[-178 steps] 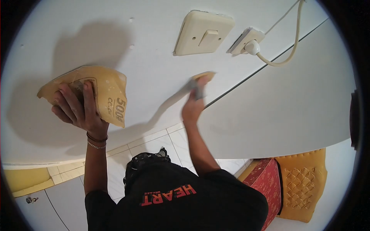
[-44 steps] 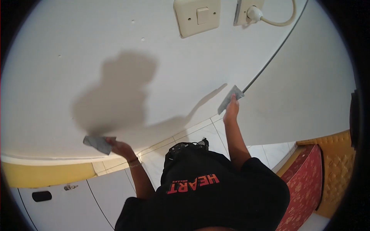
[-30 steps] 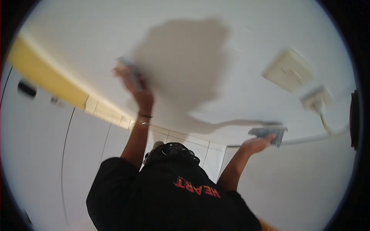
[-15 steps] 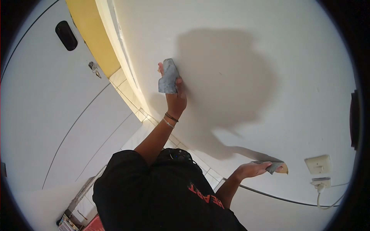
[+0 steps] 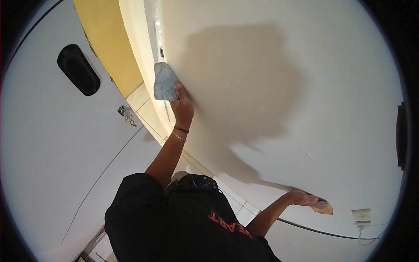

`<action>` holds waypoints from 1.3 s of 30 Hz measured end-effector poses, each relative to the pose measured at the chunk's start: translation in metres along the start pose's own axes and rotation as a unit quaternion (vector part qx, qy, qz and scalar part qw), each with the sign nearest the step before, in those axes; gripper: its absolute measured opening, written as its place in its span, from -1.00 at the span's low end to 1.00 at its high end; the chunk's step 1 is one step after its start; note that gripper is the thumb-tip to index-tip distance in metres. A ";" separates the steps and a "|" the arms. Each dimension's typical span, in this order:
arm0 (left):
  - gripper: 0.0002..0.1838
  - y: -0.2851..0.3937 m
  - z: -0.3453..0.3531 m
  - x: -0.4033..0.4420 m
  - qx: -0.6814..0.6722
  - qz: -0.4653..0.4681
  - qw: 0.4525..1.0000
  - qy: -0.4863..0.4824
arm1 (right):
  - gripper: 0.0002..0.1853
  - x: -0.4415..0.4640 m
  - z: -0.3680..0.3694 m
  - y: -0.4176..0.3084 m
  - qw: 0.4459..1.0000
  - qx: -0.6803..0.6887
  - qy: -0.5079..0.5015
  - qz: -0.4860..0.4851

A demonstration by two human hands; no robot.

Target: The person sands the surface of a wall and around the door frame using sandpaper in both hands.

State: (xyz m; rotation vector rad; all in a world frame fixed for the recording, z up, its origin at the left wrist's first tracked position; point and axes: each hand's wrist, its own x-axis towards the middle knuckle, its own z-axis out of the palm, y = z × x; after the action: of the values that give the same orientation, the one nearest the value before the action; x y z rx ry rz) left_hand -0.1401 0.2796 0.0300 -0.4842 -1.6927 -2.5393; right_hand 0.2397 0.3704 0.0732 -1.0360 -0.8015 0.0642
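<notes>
My left hand [image 5: 183,105] is raised at the wall's left edge, beside the door frame. It is closed on a grey sheet of sandpaper [image 5: 166,82], with the thumb over the face of the sheet. My right hand [image 5: 304,198] lies low against the white wall [image 5: 340,109], to the right of my body. Its fingers press a smaller piece of sandpaper [image 5: 323,208], tan on the side that shows, to the wall. Part of that piece is hidden under the fingers.
On the left stands a white door with a black handle [image 5: 78,70] and keys [image 5: 127,116] in its lock. Beyond the frame [image 5: 153,35] is a yellow wall [image 5: 107,39]. At lower right, a plug sits in a wall socket [image 5: 362,215], with a cable trailing from it.
My left hand has moved left with its sandpaper, up to the door frame. My right hand has slid slightly down and right along the wall. The door and handle appear nearer.
</notes>
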 end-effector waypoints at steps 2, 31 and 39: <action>-0.49 0.009 0.000 0.016 -0.030 0.023 0.999 0.004 | -0.29 0.003 -0.002 0.016 0.998 -0.042 0.004 -0.049; -0.46 0.155 0.079 0.050 0.021 0.346 0.938 -0.002 | -0.21 0.029 -0.033 0.037 0.989 0.026 0.037 0.140; -0.37 0.160 0.091 0.031 0.195 0.502 0.842 -0.025 | -0.15 0.028 -0.036 0.043 0.988 0.009 0.044 0.145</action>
State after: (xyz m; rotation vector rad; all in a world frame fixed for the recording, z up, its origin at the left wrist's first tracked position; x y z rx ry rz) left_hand -0.1141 0.3019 0.2135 -1.0439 -1.3425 -1.4045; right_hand 0.2952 0.3784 0.0454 -1.1241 -0.5642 0.2718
